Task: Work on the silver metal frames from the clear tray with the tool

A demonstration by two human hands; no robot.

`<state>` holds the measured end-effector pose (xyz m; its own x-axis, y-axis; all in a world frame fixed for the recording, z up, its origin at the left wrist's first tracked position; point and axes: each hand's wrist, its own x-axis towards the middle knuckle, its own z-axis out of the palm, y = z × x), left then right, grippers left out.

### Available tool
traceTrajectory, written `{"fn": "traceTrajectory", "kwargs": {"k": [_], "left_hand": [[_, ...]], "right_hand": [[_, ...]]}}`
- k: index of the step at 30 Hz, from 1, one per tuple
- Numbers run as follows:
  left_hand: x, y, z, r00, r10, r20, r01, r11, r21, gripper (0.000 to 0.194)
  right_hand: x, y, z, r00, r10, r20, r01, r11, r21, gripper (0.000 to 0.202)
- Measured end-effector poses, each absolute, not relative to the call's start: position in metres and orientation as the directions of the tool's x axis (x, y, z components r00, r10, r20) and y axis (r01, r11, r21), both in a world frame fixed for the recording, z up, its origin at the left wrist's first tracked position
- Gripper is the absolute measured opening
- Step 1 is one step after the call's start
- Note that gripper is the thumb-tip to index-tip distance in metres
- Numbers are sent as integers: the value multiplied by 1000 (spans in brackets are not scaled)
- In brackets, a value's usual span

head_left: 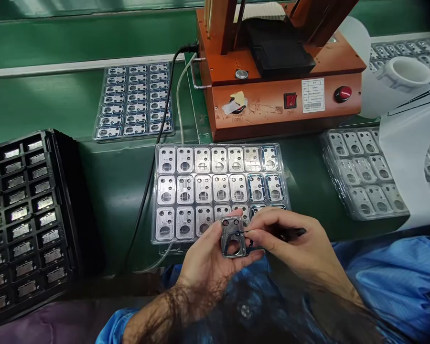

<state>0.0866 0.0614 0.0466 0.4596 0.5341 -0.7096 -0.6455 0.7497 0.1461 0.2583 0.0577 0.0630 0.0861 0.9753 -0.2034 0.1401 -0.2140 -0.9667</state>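
An orange metal machine (265, 98) stands on the green tabletop (111, 181); its front bears a red rocker switch (290, 100), a white printed label (313, 95) and a round red knob (343, 94). A black power cable (160, 134) runs from its left side, near a clear flexible tube (179, 98). At far left sits a black plastic tray (59, 181) holding rows of small silvery metal parts (21, 230) in its compartments
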Motion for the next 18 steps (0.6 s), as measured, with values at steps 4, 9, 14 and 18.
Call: {"fn": "traceTrajectory", "kwargs": {"k": [4,9,14,18], "left_hand": [[88,61,44,447,532,-719,-632,757,167,50],[88,56,43,356,645,-676,-619,705,347,43],[87,49,40,14,869,-494,-479,439,760,54],[86,48,34,-37,922,-387,-291,360,886,47]], "right_hand": [[259,53,62,72,980,-186,15,-188,-982,10],[260,59,64,83,976,-200,80,-207,-975,11],[260,61,62,112,976,-188,172,-206,-963,13],[260,55,52,88,988,-125,209,-141,-968,13]]}}
